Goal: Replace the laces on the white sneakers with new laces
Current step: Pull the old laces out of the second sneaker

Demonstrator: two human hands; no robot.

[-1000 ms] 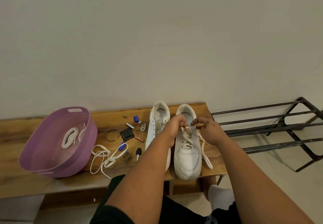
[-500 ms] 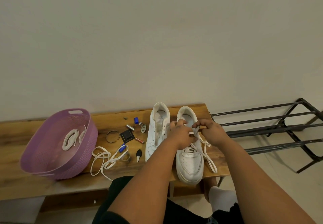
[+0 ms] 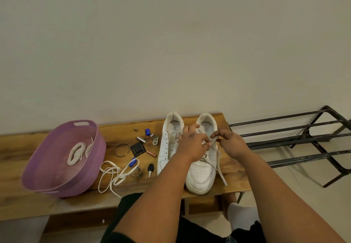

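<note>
Two white sneakers stand side by side on the wooden bench [image 3: 235, 172], toes toward me. The left sneaker [image 3: 168, 146] has no lace in its eyelets. The right sneaker [image 3: 202, 174] is partly laced with a white lace [image 3: 220, 168] that trails down its right side. My left hand [image 3: 191, 144] rests over the right sneaker's tongue and pinches the lace. My right hand [image 3: 230, 144] pinches a lace end just right of it. A loose white lace [image 3: 114, 174] lies on the bench. A coiled lace [image 3: 76, 152] sits in the purple basket [image 3: 47, 168].
Small items lie between basket and sneakers: a black key [image 3: 150, 169], a ring [image 3: 122, 149], a black square piece [image 3: 138, 148], batteries [image 3: 141, 139] and blue caps [image 3: 147, 131]. A black metal shoe rack [image 3: 303, 144] stands to the right. A wall runs behind the bench.
Both hands have shifted slightly along the right sneaker's upper eyelets, still working the lace. The view has dipped a little. Nothing else on the bench has moved.
</note>
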